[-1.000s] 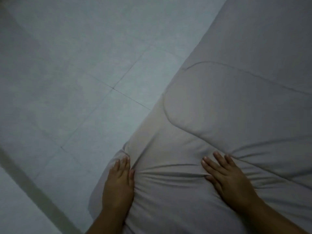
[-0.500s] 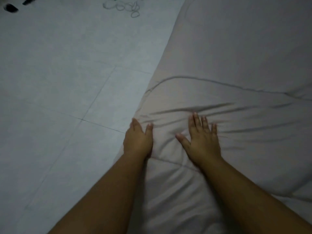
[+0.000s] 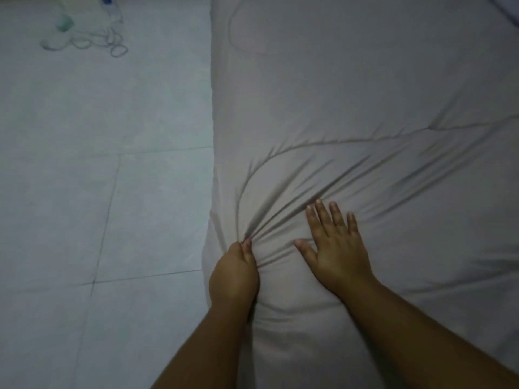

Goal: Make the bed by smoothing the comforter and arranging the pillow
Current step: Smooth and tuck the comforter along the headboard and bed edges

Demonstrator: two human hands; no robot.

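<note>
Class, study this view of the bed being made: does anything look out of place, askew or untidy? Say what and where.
Yes. The comforter is bunched into creases fanning out from the left hand, which pinches it near the bed's edge; the right hand lies flat beside it. On the floor, top left, lies a loose tangled cord.

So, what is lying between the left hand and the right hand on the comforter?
Only bunched comforter: folds fan out from the left hand, which pinches the fabric at the bed's edge, and run past the flat right hand. Nothing else lies there in the head view.
</note>
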